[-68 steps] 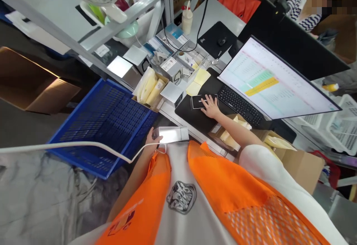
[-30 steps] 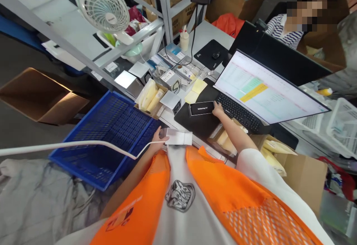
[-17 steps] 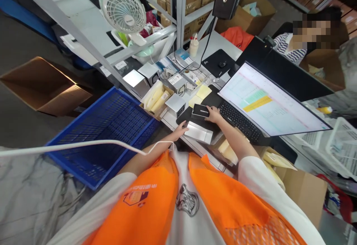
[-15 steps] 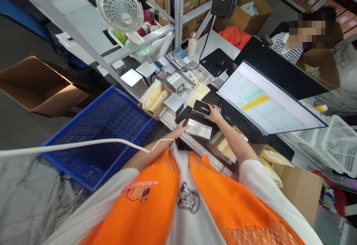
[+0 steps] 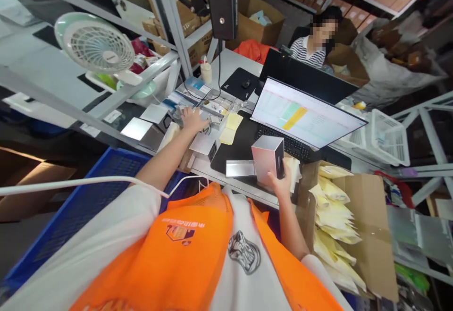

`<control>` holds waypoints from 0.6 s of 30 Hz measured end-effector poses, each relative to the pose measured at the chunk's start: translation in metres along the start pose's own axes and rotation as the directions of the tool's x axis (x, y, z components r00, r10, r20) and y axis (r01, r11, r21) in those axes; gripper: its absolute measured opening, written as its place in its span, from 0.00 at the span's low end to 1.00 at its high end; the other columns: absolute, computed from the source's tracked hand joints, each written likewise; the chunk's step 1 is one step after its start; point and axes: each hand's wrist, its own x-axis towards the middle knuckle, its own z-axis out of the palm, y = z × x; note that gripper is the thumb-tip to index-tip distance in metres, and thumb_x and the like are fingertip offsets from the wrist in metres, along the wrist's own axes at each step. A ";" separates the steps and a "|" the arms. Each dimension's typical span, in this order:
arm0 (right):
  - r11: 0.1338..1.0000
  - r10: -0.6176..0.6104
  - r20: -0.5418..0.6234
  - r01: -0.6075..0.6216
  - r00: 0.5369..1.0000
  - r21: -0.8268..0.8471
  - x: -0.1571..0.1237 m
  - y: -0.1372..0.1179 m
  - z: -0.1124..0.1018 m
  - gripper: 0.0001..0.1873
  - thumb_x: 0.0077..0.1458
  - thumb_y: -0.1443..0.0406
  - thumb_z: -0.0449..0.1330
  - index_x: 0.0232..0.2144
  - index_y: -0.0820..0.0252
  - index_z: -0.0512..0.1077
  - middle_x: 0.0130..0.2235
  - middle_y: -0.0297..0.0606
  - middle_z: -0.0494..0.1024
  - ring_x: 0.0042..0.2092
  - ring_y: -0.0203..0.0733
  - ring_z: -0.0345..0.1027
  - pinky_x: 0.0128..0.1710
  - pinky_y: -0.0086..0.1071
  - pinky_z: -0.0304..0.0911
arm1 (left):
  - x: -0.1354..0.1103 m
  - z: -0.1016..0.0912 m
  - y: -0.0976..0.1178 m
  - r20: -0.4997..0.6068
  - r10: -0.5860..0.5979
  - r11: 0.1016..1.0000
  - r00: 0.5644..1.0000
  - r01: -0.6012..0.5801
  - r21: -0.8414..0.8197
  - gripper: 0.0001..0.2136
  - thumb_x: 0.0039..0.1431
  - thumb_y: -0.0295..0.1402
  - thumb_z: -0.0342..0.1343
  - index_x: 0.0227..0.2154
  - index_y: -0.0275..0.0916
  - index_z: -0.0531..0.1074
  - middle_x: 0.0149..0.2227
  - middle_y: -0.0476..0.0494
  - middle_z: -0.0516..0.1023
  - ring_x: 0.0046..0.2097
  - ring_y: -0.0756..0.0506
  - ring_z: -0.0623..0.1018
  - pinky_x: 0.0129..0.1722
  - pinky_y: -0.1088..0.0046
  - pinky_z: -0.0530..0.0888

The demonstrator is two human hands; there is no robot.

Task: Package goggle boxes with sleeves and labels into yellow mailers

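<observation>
My right hand [image 5: 282, 181] grips a silver box [image 5: 264, 160] with a black side, held tilted above the front of the desk. Beside it an open silver box part [image 5: 240, 168] lies on the black mat [image 5: 221, 155]. My left hand [image 5: 194, 120] is stretched out to the far left over the packed boxes, fingers apart. It reaches over a box with a dark mark, mostly covered by the hand; whether it touches that box I cannot tell. Just in front of the hand sits another silver box [image 5: 204, 144]. Yellow paper slips [image 5: 230, 128] lie to its right.
A monitor [image 5: 304, 120] and keyboard [image 5: 283, 142] stand behind the mat. At the right, a carton [image 5: 375, 226] holds several yellow padded envelopes [image 5: 334, 209]. A blue crate [image 5: 116, 164] is at lower left, with a fan [image 5: 95, 44] above. A person [image 5: 311, 49] sits beyond the monitors.
My left hand has left the silver box part and moved to the boxes at the far left. My right hand has swapped the flat black box for the larger silver box. The view has shifted right.
</observation>
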 end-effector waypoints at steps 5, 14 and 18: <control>0.985 0.169 -0.162 -0.160 0.972 0.070 -0.078 0.011 -0.001 0.50 0.42 0.46 0.70 0.64 0.60 0.66 0.63 0.51 0.68 0.65 0.58 0.62 0.67 0.55 0.57 | 0.032 0.014 -0.014 0.258 -0.164 0.972 0.952 0.111 0.207 0.51 0.52 0.45 0.65 0.73 0.32 0.47 0.73 0.18 0.44 0.72 0.21 0.50 0.66 0.37 0.53; 0.974 0.206 -0.320 -0.224 0.925 -0.020 -0.128 -0.014 0.017 0.47 0.42 0.47 0.71 0.61 0.62 0.69 0.62 0.52 0.69 0.65 0.60 0.62 0.67 0.57 0.55 | -0.063 0.021 -0.021 0.513 0.436 0.780 0.739 -0.595 0.194 0.45 0.56 0.57 0.58 0.71 0.38 0.57 0.75 0.30 0.47 0.74 0.23 0.41 0.68 0.34 0.36; 0.967 0.236 -0.331 -0.253 0.914 -0.008 -0.137 -0.025 0.031 0.47 0.43 0.47 0.70 0.62 0.60 0.69 0.62 0.51 0.69 0.65 0.59 0.62 0.67 0.57 0.56 | -0.065 0.025 -0.034 0.656 0.522 0.643 0.545 -0.757 0.117 0.53 0.46 0.43 0.72 0.73 0.37 0.53 0.71 0.20 0.54 0.71 0.20 0.52 0.67 0.31 0.40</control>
